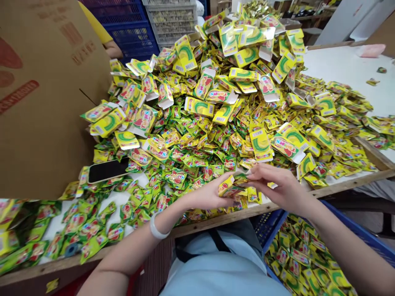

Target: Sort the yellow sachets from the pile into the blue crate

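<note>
My left hand [208,194] is wrapped round a small yellow candy box [226,186], held just above the table's front edge. At the box's right end, the fingers of my right hand [277,186] are pinched on a green candy packet [241,179]; whether it lies partly inside the box, I cannot tell. Beyond both hands rises a big heap of small green and yellow candy packets [175,176]. Yellow boxes [261,144] are strewn over the heap, several with white end flaps standing out.
A large cardboard carton [46,102] stands at the left, beside a dark phone [108,170] lying on packets. Below right is a blue crate [348,232] of filled yellow boxes. A wooden rail [212,224] edges the table. Another person's arm [112,48] shows behind the carton.
</note>
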The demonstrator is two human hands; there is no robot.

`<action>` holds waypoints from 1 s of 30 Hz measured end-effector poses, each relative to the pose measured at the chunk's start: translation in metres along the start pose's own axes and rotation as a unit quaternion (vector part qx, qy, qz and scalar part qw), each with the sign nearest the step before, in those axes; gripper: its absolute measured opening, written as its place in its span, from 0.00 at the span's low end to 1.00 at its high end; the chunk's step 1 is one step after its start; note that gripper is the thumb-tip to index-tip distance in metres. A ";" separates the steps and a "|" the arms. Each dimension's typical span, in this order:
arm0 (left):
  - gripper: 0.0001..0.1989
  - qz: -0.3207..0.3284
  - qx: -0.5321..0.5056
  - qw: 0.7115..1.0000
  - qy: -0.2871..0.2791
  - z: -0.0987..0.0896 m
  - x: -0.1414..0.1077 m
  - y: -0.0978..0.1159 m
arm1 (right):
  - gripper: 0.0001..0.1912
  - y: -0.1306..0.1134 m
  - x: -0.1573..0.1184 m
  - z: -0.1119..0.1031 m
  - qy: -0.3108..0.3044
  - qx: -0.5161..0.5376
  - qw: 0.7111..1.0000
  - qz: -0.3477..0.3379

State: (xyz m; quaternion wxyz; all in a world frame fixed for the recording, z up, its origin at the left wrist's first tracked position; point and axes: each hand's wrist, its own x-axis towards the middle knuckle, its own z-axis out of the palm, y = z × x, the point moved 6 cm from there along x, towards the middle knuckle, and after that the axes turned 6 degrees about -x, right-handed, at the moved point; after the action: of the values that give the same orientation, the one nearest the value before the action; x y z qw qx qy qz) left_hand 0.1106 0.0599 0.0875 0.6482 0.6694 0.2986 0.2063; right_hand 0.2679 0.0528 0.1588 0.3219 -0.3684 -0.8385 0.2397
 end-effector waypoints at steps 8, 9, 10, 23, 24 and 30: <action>0.36 -0.020 -0.018 0.999 -0.046 0.020 0.015 -0.019 | 0.09 0.019 -0.027 0.021 0.052 0.040 0.998 0.020; 0.36 -0.015 -0.007 0.999 -0.048 0.021 0.017 -0.019 | 0.10 0.023 -0.030 0.024 0.022 0.065 0.997 0.037; 0.36 -0.011 0.003 0.999 -0.051 0.023 0.019 -0.018 | 0.12 0.026 -0.032 0.027 -0.024 0.092 0.994 0.052; 0.44 -0.086 -0.109 0.986 -0.093 0.044 0.043 -0.025 | 0.09 0.051 -0.061 0.022 0.046 0.129 0.974 0.182; 0.44 -0.085 -0.123 0.985 -0.089 0.044 0.045 -0.024 | 0.08 0.051 -0.063 0.019 0.085 0.115 0.971 0.191; 0.48 -0.051 -0.114 0.988 -0.090 0.041 0.036 -0.024 | 0.07 0.038 -0.055 0.026 0.066 0.165 0.970 0.165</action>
State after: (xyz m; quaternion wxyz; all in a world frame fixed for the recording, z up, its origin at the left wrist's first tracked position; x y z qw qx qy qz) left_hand 0.1614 0.0530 0.0563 0.7538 0.5912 0.2475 0.1447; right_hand 0.2953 0.0290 0.0969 0.3894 -0.4584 -0.6917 0.3997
